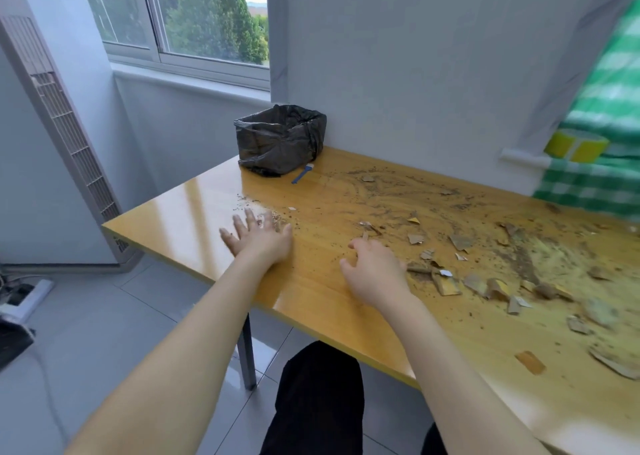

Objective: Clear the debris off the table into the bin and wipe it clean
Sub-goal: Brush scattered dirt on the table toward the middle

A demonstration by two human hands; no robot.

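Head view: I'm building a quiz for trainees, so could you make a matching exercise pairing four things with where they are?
Things:
1. bin
2. blue tool
3. left hand
4. brown scraps

Places:
A. spread flat on the table
B. scattered across the right side
C. far corner, against the wall
D. lying just beside the bin

Pairs: 1-C, 2-D, 3-A, 4-B
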